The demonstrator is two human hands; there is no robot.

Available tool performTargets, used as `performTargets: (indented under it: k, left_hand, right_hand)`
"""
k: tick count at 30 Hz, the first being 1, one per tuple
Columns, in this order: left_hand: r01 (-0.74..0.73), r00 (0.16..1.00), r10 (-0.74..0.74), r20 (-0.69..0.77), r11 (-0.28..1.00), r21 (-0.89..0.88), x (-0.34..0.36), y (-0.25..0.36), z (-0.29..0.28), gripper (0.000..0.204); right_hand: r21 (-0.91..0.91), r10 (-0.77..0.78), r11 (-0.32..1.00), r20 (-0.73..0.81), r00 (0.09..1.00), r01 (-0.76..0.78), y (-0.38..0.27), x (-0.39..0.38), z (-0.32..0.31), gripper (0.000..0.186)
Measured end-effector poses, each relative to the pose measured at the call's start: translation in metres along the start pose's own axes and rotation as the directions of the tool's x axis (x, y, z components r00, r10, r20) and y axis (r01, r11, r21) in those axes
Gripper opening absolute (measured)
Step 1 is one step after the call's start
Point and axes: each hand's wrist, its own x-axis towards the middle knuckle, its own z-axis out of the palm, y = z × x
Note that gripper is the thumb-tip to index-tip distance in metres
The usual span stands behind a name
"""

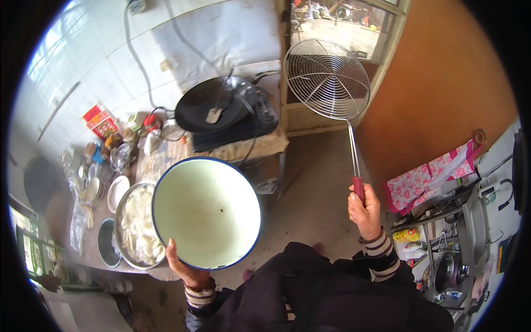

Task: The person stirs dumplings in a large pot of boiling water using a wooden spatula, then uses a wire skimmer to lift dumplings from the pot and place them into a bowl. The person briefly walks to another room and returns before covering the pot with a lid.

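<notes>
My left hand (187,270) grips the lower left rim of a pale green enamel basin (206,213) with a dark blue edge. The basin is tilted toward me, and only small dark specks show inside it. My right hand (365,209) is wrapped round the red handle of a wire skimmer (328,79), held upright with its round spiral mesh at the top. Just left of the basin, partly covered by it, a metal bowl (141,227) full of whitish pieces of food stands on the table.
A black wok (214,105) with a utensil in it sits on an induction cooker (265,113) at the back of the table (157,157). Jars, a white dish (118,192) and a grey bowl (108,243) stand at left. A brown door (437,83) and a crowded rack (442,249) are at right.
</notes>
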Motion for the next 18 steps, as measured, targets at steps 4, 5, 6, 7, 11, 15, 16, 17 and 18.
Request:
performTargets:
  k: [4,5,6,7,11,15,16,17,18]
  left_hand:
    - [0.214,0.977,-0.214,0.004,0.973,-0.082,0.011,-0.078,0.069,0.048]
    - [0.251,0.965,-0.241,0.098,0.963,-0.099,0.014,-0.098,0.084,0.049]
    - [0.319,0.947,-0.311,0.080,0.940,-0.125,0.018,-0.116,0.099,0.050]
    - [0.369,0.928,-0.353,0.124,0.916,-0.158,0.022,-0.134,0.114,0.052]
    - [0.508,0.848,-0.469,0.247,0.851,-0.130,0.039,-0.189,0.163,0.054]
    - [0.591,0.801,-0.576,0.161,0.803,-0.068,0.069,-0.238,0.200,0.051]
    - [0.598,0.794,-0.579,0.186,0.799,-0.067,0.077,-0.250,0.207,0.052]
    - [0.598,0.794,-0.586,0.159,0.801,-0.037,0.087,-0.262,0.214,0.054]
    - [0.600,0.791,-0.590,0.161,0.800,-0.018,0.098,-0.276,0.222,0.057]
  right_hand:
    - [-0.165,0.024,0.985,-0.116,0.993,-0.043,-0.001,0.023,-0.095,0.015]
    - [-0.226,0.016,0.973,-0.137,0.990,-0.047,-0.003,0.030,-0.117,0.016]
    - [-0.273,0.046,0.958,-0.161,0.986,-0.089,-0.005,0.038,-0.139,0.020]
    - [-0.409,-0.051,0.912,-0.160,0.986,-0.019,-0.004,0.047,-0.157,0.021]
    - [-0.758,-0.242,0.648,-0.119,0.963,0.069,-0.001,0.081,-0.215,0.027]
    - [-0.852,-0.237,0.508,0.005,0.972,0.128,0.007,0.139,-0.242,0.030]
    - [-0.885,-0.277,0.424,0.074,0.958,0.191,0.011,0.156,-0.245,0.029]
    - [-0.913,-0.232,0.363,0.105,0.967,0.187,0.014,0.175,-0.248,0.029]
    - [-0.938,-0.187,0.294,0.130,0.974,0.182,0.017,0.195,-0.251,0.028]
